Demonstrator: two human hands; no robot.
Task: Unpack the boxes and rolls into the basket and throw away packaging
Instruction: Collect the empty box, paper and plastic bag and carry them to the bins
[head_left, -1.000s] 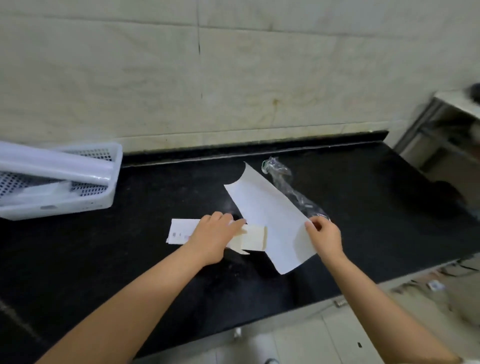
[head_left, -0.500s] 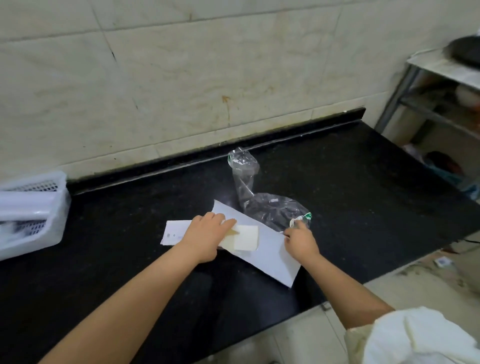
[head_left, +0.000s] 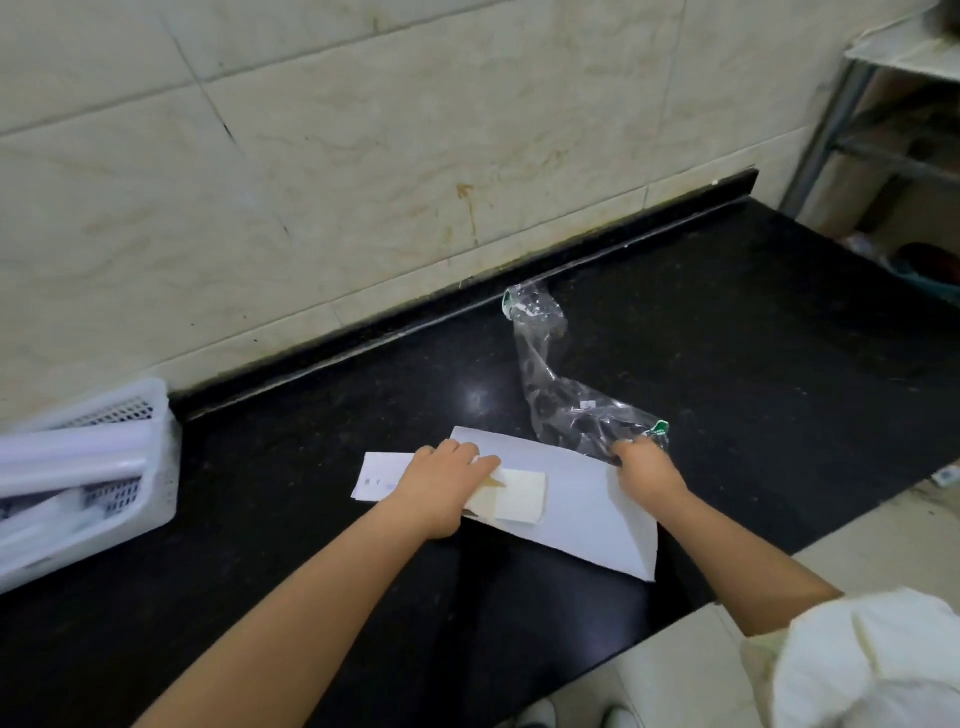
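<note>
A flattened white carton (head_left: 522, 501) with a cream flap lies on the black counter (head_left: 779, 338), and my left hand (head_left: 445, 480) presses down on it. Under and right of it spreads a white paper sheet (head_left: 587, 512). My right hand (head_left: 644, 467) rests at the sheet's far edge, fingers closed on the near end of a crumpled clear plastic wrapper (head_left: 550, 384) that trails toward the wall. At far left stands the white perforated basket (head_left: 156, 415) with white rolls (head_left: 72, 460) inside.
A tiled wall runs behind the counter. A metal shelf rack (head_left: 883, 119) stands at the right end, with a dark bowl (head_left: 930, 265) low beside it. The counter's front edge drops to a tiled floor, where my shoes (head_left: 571, 717) show.
The paper sheet, held up a second ago, now lies flat on the counter. My right hand has gone from the sheet's edge to the plastic wrapper. The view has swung right.
</note>
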